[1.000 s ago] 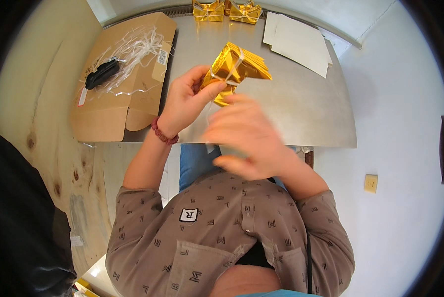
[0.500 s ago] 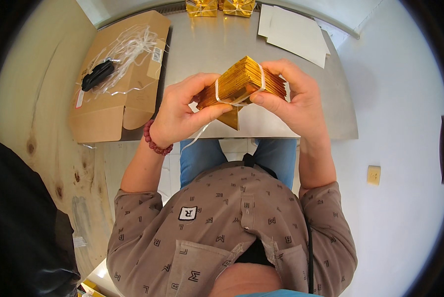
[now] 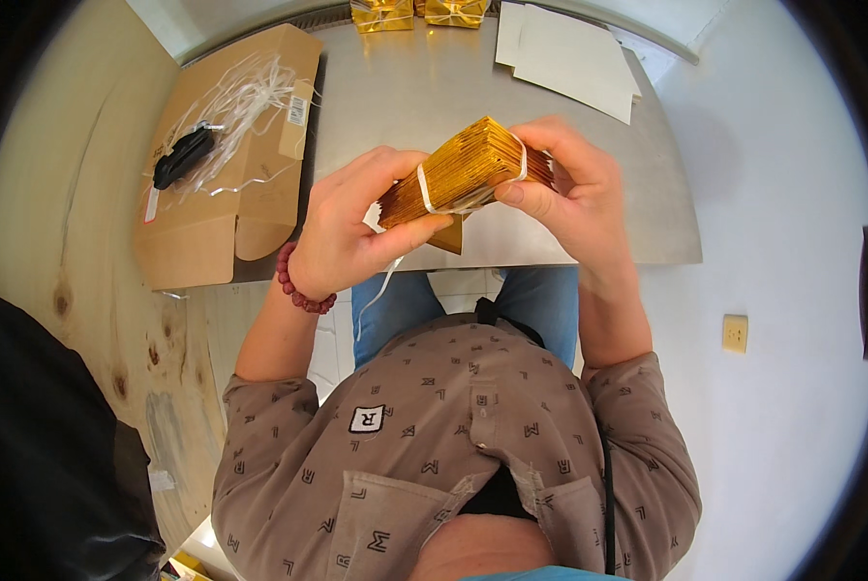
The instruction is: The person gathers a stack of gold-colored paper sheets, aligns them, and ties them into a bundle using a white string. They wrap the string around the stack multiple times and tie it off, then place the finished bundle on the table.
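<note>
Between my two hands a thick bundle of shiny gold folded sheets (image 3: 463, 167) is held above the near edge of the metal table. White ribbon (image 3: 424, 189) runs around the bundle near both ends, and a loose tail of it hangs below my left hand. My left hand (image 3: 361, 218) grips the left end, thumb underneath and fingers behind. At the other end, my right hand (image 3: 579, 189) pinches the bundle near the ribbon with thumb and fingers. A pointed gold flap (image 3: 448, 237) sticks out beneath the bundle.
On the table's left lies a flattened cardboard box (image 3: 259, 208) with a tangle of white ribbon strips (image 3: 245, 97) and a black-handled tool (image 3: 184, 157) on it. Gold tied packets (image 3: 383, 15) stand at the far edge. White cards (image 3: 574, 68) lie at the far right of the metal table (image 3: 637, 228).
The bundle has tilted slightly in my hands, and the ribbon on its right end sits nearer the corner. The loose ribbon tail hangs straighter down. Both hands keep their grip.
</note>
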